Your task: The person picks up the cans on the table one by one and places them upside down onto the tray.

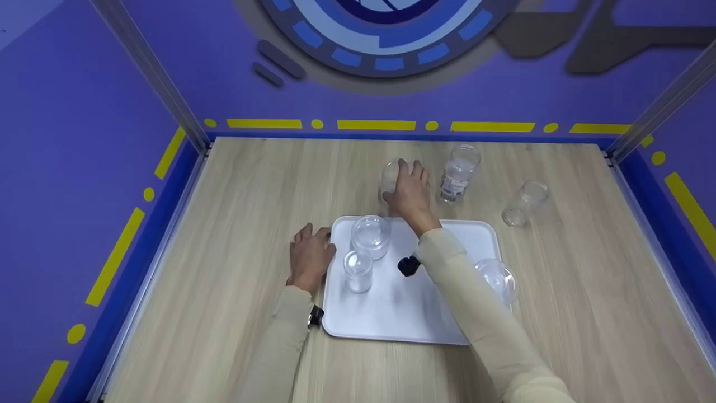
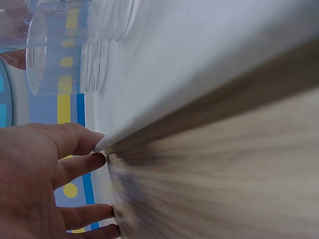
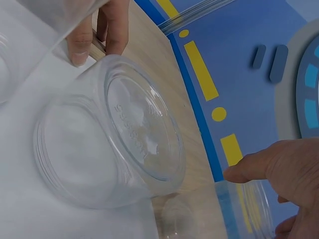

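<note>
My left hand (image 1: 311, 254) is at the left rim of a white tray (image 1: 414, 322). In the left wrist view the thumb lies over the tray's edge with the index finger just outside it, pinching the rim; the other fingertips touch the table. Behind the tray, my right hand (image 1: 412, 193) holds a clear jar (image 1: 390, 174), thumb on its near left side and fingers round the far side. A wide clear jar (image 1: 371, 235) stands upside down on the tray, its embossed base up in the right wrist view. Beside it is a narrower upside-down jar (image 1: 358, 272).
A labelled clear jar (image 1: 460, 173) stands behind the tray, right of my right hand. Another clear jar (image 1: 526, 202) is farther right on the wooden table (image 1: 587, 313). At the tray's right edge a clear round container (image 1: 497, 280) is partly behind my right sleeve. Blue walls enclose the table.
</note>
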`<state>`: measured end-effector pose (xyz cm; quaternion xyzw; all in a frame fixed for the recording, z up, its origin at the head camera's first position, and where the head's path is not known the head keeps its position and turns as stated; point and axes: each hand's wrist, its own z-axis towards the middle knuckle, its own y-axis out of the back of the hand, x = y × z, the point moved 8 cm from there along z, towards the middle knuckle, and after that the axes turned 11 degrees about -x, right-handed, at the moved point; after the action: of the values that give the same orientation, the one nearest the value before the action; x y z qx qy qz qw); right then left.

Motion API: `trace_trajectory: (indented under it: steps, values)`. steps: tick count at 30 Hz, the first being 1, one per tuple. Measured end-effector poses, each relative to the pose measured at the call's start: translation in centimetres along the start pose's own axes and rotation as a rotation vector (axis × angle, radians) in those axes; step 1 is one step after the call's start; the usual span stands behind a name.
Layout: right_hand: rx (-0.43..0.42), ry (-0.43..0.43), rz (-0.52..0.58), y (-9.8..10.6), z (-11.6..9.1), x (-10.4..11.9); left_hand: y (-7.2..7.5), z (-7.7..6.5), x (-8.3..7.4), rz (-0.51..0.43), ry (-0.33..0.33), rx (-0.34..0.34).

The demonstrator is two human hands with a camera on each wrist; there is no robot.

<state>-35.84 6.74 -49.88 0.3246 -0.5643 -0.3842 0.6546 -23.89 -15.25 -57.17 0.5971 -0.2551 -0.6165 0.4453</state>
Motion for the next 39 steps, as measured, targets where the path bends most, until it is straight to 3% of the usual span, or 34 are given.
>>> trace_trajectory:
  steps: [21,28,39]
  values:
    - [-0.01,-0.004,0.009,-0.07,0.85,-0.22,-0.21,0.05,0.08,0.015,0.008,0.005]
    - [-0.016,0.006,0.042,-0.09,0.82,-0.12,0.02,0.05,0.02,0.015,-0.026,-0.017]
    - [-0.019,-0.011,0.04,-0.1,0.92,-0.34,-0.04,0.15,0.11,0.026,-0.026,-0.019]
